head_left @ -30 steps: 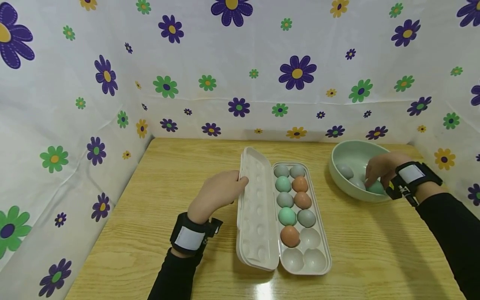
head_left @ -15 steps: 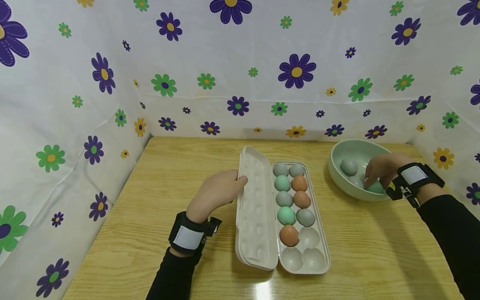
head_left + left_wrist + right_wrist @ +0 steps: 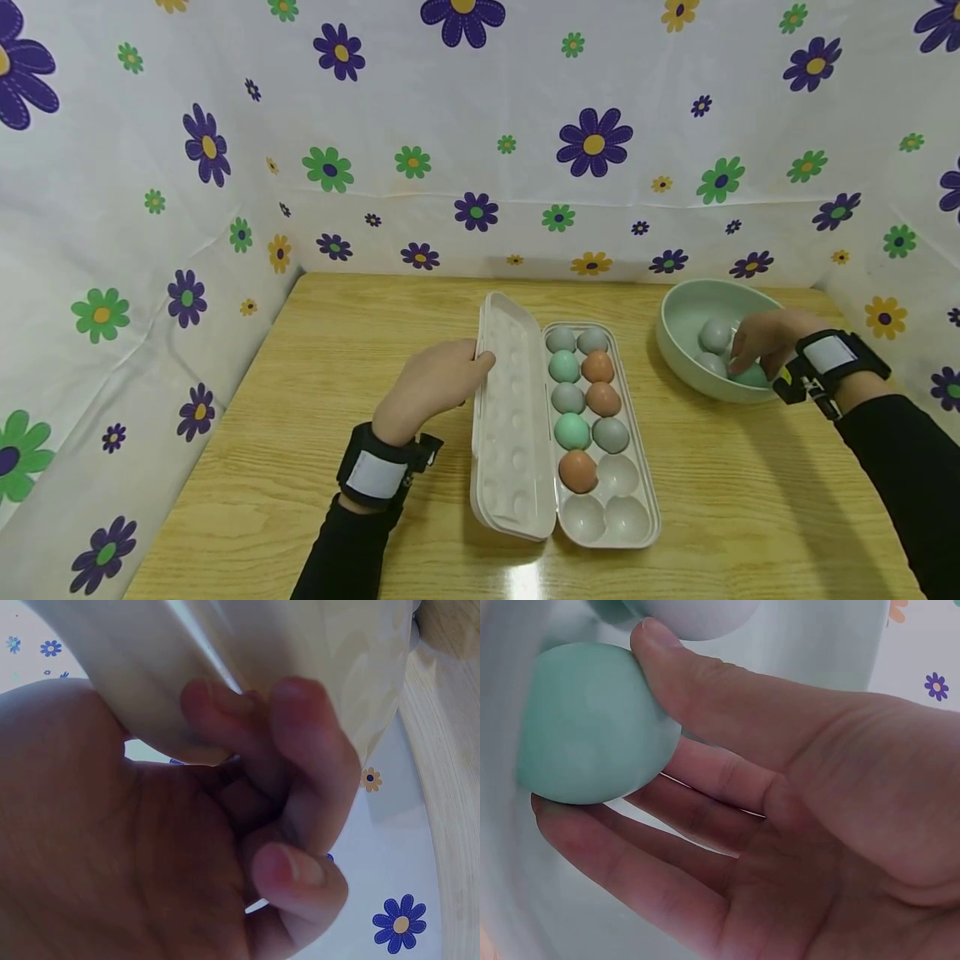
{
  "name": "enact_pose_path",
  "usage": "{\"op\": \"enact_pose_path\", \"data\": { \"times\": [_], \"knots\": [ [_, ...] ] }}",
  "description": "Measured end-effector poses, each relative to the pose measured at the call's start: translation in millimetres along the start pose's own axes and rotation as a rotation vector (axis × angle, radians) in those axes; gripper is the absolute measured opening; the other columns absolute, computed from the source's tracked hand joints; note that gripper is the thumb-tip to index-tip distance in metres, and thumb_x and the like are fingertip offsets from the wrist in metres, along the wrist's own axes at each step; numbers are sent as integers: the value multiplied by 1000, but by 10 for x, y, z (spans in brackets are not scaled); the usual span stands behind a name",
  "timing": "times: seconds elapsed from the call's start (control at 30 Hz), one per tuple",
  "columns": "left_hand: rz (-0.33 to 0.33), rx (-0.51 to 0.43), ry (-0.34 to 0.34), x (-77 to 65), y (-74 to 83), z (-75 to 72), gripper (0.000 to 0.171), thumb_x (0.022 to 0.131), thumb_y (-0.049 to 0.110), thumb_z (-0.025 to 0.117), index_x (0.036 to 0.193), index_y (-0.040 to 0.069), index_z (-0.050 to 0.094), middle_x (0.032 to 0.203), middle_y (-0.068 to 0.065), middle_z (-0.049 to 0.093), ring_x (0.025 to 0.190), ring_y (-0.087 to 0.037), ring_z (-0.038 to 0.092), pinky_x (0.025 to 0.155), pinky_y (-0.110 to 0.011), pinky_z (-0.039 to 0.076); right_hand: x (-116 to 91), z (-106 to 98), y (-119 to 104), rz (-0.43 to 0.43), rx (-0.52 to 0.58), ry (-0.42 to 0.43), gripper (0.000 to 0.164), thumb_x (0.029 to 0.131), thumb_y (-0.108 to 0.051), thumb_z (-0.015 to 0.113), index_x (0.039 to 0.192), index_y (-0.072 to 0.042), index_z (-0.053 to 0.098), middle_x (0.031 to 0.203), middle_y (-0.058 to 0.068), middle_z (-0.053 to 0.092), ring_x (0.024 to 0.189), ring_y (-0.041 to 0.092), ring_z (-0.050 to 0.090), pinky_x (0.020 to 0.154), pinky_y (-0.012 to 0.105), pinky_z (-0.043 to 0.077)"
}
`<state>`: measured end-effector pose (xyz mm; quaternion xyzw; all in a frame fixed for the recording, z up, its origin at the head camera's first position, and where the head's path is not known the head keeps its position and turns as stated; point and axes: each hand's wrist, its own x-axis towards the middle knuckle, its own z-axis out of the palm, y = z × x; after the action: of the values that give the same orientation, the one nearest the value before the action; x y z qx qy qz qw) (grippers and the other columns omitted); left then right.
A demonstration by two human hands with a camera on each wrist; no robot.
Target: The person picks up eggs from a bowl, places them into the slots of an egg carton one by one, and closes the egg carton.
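My left hand (image 3: 435,387) grips the upright lid (image 3: 517,425) of a white egg carton by its left edge, thumb over the rim and curled fingers behind. In the left wrist view those fingers (image 3: 311,735) bend against the lid's outer side. Inside a pale green bowl (image 3: 678,362), my right hand (image 3: 768,337) has its thumb and a finger on opposite sides of a green egg (image 3: 592,724), pinching it near the bowl wall. Two grey eggs lie beside this hand, one grey egg (image 3: 716,335) farther back and another grey egg (image 3: 711,363) nearer.
The carton's tray (image 3: 651,500) holds grey, green and brown eggs, with three bare cups at its near end. A wooden table (image 3: 322,333) carries carton and bowl. Flowered cloth (image 3: 405,83) hangs behind and at both sides.
One grey egg in the bowl has rolled to the right, towards my right hand. Both hands stay in nearly the same place, and the lid keeps its angle.
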<state>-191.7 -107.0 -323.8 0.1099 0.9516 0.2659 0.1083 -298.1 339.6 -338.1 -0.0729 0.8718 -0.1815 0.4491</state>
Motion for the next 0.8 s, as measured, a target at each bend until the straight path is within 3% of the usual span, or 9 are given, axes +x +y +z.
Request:
{"op": "enact_pose_path", "data": {
  "times": [0.33,0.63,0.8],
  "knots": [
    [9,-2,0,2,-13,4,35,95,37,33,78,16,54,63,-1,54,52,-17,51,46,-31,37,-56,36,-34,9,-24,48,40,87,-20,62,110,10,55,99,10,58,87,24,60,77,42,51],
    [4,21,2,9,-2,2,36,96,36,32,77,16,54,61,-1,54,52,-17,50,46,-31,36,-50,42,-26,-2,-37,53,46,87,-22,62,114,14,52,107,21,58,87,27,61,76,42,52],
    [1,16,-1,5,-4,1,35,96,36,32,77,16,54,62,-1,54,52,-17,51,46,-30,36,-59,50,-40,-6,-53,62,45,87,-23,62,112,13,53,104,16,59,86,26,61,76,42,52]
  ]
}}
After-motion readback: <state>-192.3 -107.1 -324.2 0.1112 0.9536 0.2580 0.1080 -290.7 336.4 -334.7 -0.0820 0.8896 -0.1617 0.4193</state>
